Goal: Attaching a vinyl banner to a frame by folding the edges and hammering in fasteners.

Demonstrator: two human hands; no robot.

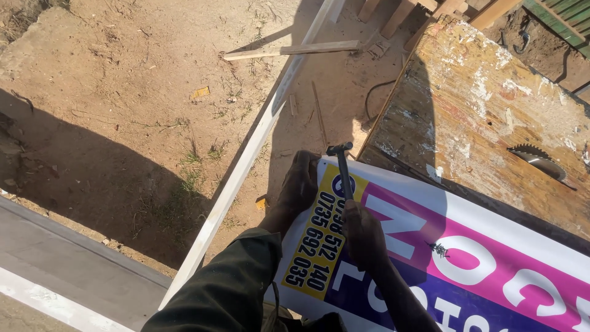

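Right hand (364,232) is fisted around the handle of a hammer (342,167), fingers pressed together on the lower end of the handle. The hammer stands nearly upright in view, its dark metal head at the top, hovering over the near-left corner of a printed banner (467,258).

Left hand (299,187) lies flat on that same corner of the banner, fingers together and curled over its left edge, pinning it down. Whether it pinches anything small under the fingers cannot be told. A dark green sleeve (230,289) covers the left arm up to the wrist.

The banner is white at the rim, with a yellow block at the left end and pink and purple bands carrying large white letters. It lies across the near edge of the worktop (485,104) and hangs past the worktop's left corner. A small cluster of dark nails (439,249) sits on the pink band, well to the right of the right hand.

The worktop is worn wood with flaking white paint. A circular saw blade (536,158) pokes up through its surface near the right edge.

Beside the worktop's left edge, a long white strip (246,160) runs diagonally over the sandy ground (110,80). A short wooden batten (292,50) crosses it near the far end. A grey slab (67,270) fills the lower-left corner of view.
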